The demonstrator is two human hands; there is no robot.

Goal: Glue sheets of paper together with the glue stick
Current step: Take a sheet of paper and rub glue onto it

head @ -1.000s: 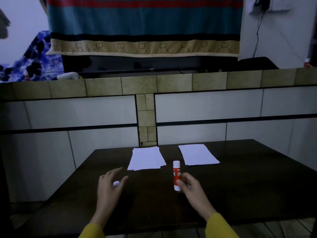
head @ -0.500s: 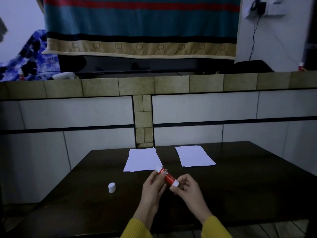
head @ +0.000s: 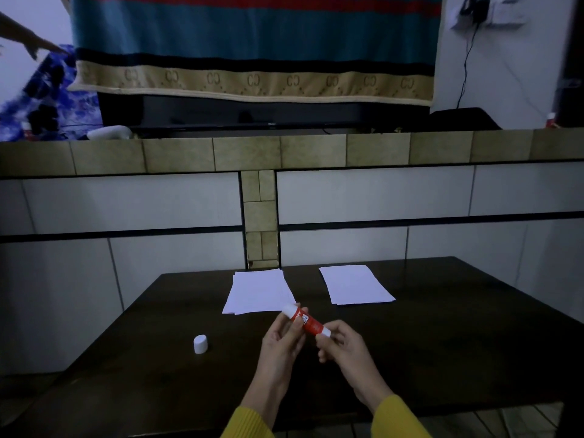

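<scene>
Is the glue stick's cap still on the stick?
No, the white cap stands alone on the dark table, left of both hands, while the glue stick is held between them.

One glue stick (head: 306, 320), one loose cap (head: 200, 343), two paper stacks (head: 258, 291) (head: 355, 284), and two hands (head: 281, 343) (head: 343, 346).

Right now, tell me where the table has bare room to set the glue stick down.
Bare dark table lies right of the right hand, below the right paper stack. More lies left of the cap and along the near edge. It is crowded mid-table, where both hands hold the glue stick just before the left paper stack.
</scene>
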